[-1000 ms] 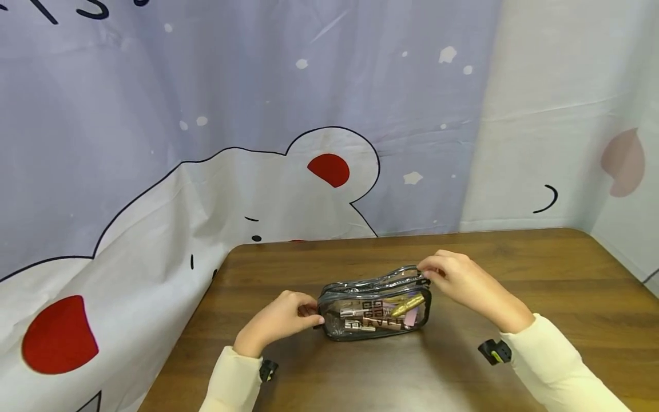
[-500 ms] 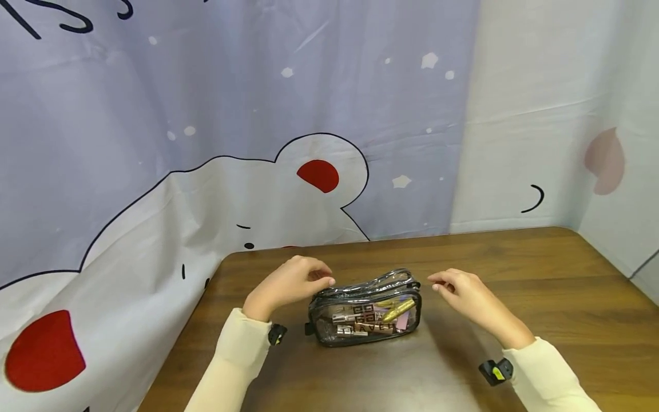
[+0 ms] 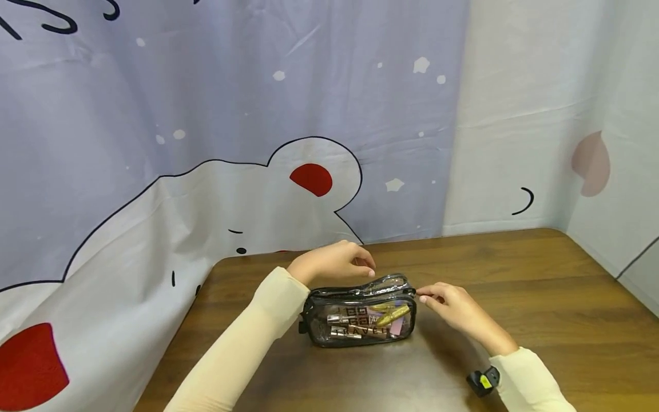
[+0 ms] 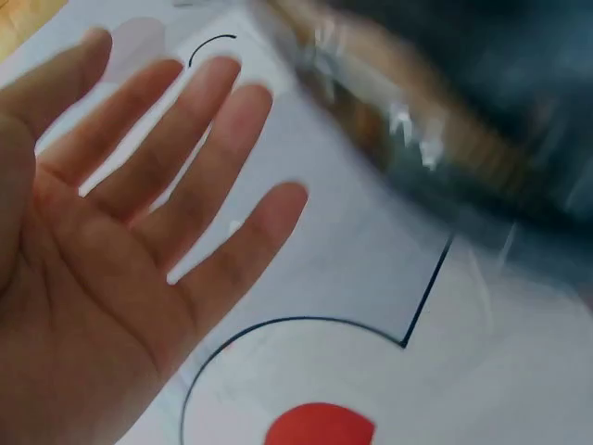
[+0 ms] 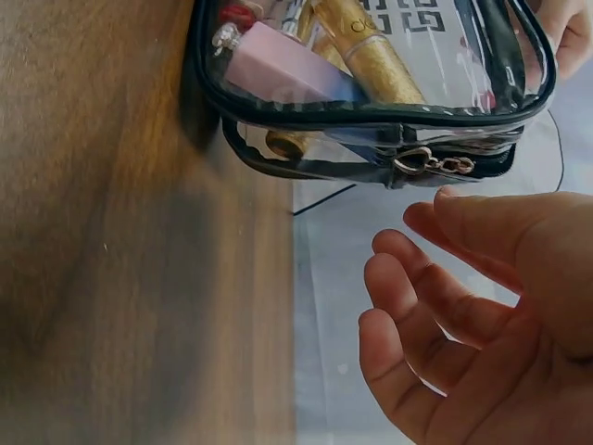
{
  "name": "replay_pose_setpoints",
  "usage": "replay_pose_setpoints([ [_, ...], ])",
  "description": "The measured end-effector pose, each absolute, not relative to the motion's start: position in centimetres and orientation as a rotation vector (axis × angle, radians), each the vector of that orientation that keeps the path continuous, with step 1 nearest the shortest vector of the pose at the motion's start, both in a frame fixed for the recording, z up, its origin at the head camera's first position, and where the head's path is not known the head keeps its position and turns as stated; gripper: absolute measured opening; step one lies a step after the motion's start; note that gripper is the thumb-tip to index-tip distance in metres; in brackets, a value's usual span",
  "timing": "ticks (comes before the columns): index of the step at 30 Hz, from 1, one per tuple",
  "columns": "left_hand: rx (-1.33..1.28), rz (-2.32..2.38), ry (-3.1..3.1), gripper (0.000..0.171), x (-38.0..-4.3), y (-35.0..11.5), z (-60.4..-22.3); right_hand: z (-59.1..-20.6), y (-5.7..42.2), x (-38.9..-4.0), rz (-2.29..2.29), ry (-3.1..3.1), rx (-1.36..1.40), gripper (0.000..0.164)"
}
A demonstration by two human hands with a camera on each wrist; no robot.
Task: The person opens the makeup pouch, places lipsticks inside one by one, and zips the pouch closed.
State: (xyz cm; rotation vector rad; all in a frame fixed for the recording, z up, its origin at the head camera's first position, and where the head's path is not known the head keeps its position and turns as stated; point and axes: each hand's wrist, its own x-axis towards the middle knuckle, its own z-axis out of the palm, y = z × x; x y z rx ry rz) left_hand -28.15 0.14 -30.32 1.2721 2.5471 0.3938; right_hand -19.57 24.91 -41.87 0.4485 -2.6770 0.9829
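Observation:
A clear pouch point(image 3: 355, 301) with black edging and dark lettering stands upright on the wooden table. Through its side show a gold tube point(image 5: 372, 57), a pink block-like item point(image 5: 281, 65) and silver-and-rose cosmetic tubes point(image 3: 346, 333). My left hand point(image 3: 340, 263) hovers over the pouch's back top edge, fingers spread and empty in the left wrist view. At the pouch's right end my right hand point(image 3: 450, 306) has its fingers loosely bent close to a metal zipper pull point(image 5: 414, 161); the right wrist view shows a gap between them.
The brown wooden table point(image 3: 515, 286) stretches to both sides and in front of the pouch. Behind it hangs a printed cloth point(image 3: 391, 126) with a bear figure, which also covers the left and right sides.
My left hand has let go of the pouch's left end and moved up and right over its top. My right hand drew back from the right top corner, then came near that end again.

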Motion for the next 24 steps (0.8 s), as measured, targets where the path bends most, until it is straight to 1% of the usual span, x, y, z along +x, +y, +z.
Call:
replay_pose_setpoints([
  [7, 1.372, 0.168, 2.479, 0.019, -29.5, 0.8, -29.6, -42.2, 24.4, -19.8, 0.998, -2.691, 0.482, 0.018],
  [13, 1.476, 0.096, 2.349, 0.02, -30.2, 2.1, -30.4, -42.5, 24.5, -19.4, 0.982, -2.706, 0.445, 0.017],
  [19, 1.436, 0.088, 2.275, 0.015, -30.6, 3.0, -30.4, -42.0, 25.1, -18.7, 1.026, -2.749, 0.473, 0.017],
  [24, 1.426, 0.118, 2.208, 0.015, -31.0, 4.2, -30.3, -41.9, 25.6, -18.5, 1.199, -2.767, 0.503, 0.016],
])
